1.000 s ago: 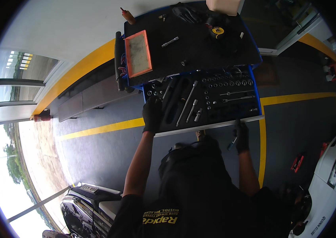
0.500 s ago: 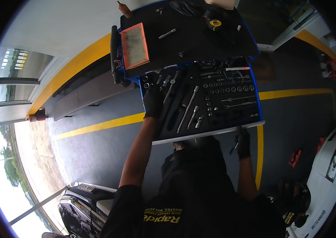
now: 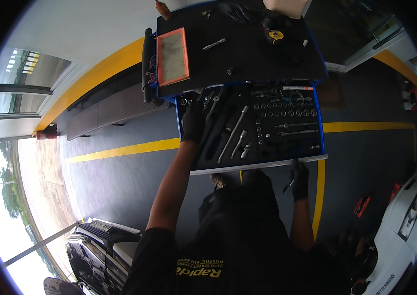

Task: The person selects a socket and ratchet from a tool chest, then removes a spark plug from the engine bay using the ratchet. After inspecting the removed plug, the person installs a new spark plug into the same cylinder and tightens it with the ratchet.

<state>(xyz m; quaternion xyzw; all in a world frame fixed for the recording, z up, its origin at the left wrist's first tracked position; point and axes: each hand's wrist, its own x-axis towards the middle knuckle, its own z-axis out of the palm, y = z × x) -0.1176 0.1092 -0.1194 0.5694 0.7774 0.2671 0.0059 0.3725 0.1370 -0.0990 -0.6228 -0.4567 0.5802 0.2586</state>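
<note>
My left hand [image 3: 193, 123], in a black glove, reaches into the left part of an open tool drawer [image 3: 257, 166]. Its fingers are among the metal tools there; dark glove against dark foam hides whether they grip one. Beside it lie sockets [image 3: 184, 102] and a long-handled ratchet [image 3: 213, 105]. A long extension bar [image 3: 233, 132] rests farther right in the foam. Just outside the drawer's front edge, my gloved right hand [image 3: 300, 181] is closed around a slim tool [image 3: 288, 186], whose shiny, bluish end sticks out; its kind is not clear.
On the blue cabinet's black top [image 3: 243, 59] lie an orange-framed air filter [image 3: 173, 56], a metal socket extension [image 3: 214, 44] and a black-and-yellow round item [image 3: 275, 35]. A bench [image 3: 105, 115] runs along the left wall. Vehicles stand at lower left [image 3: 103, 255] and lower right [image 3: 398, 231].
My left hand has shifted slightly away from me, deeper among the tools at the drawer's left. The right hand keeps its tool near the drawer edge. The whole view has moved a little.
</note>
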